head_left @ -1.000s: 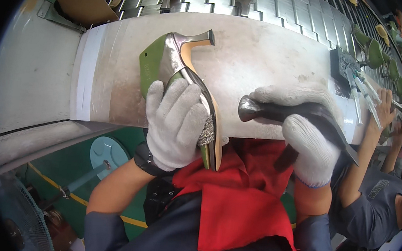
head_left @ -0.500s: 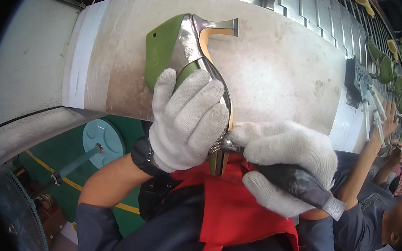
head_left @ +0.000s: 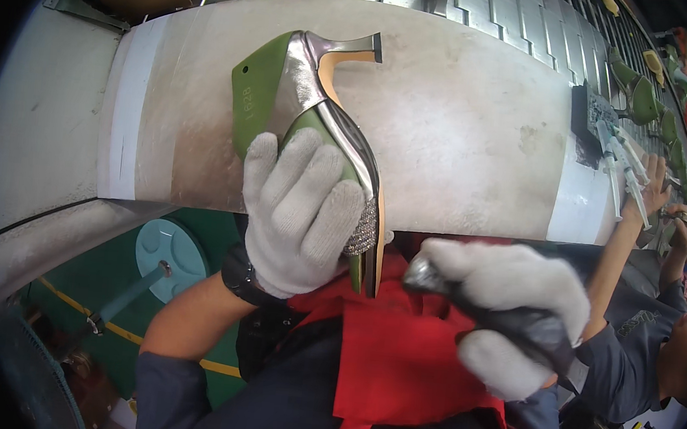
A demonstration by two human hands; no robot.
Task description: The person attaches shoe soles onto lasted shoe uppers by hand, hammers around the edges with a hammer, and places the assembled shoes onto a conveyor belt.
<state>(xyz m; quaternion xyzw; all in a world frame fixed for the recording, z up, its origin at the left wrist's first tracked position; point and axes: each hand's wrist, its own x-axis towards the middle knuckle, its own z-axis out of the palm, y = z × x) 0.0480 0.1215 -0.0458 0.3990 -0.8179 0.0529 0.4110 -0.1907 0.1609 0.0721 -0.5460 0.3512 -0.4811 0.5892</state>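
Note:
My left hand (head_left: 298, 215), in a white knit glove, is closed around a high-heeled shoe (head_left: 332, 125) on a green shoe last (head_left: 260, 93). The shoe has silver straps, a metallic heel pointing away from me and a glittering band near the toe, which hangs over the table's near edge. My right hand (head_left: 515, 311), also gloved, grips a black-handled tool (head_left: 506, 320) with a rounded metal tip. That tip is apart from the shoe, to its right. Fingers cover part of the tool, and its exact kind cannot be made out.
The pale worktable (head_left: 465, 135) lies before me, with a slatted metal conveyor (head_left: 507, 24) beyond it. Several syringes (head_left: 621, 165) rest by a dark block (head_left: 587, 121) at right, near a co-worker's hand (head_left: 654, 189). A blue round stool (head_left: 168, 256) stands below left.
My right hand and the tool have pulled away from the shoe's toe, to the right and slightly down. The shoe and my left hand have shifted a little left in the picture.

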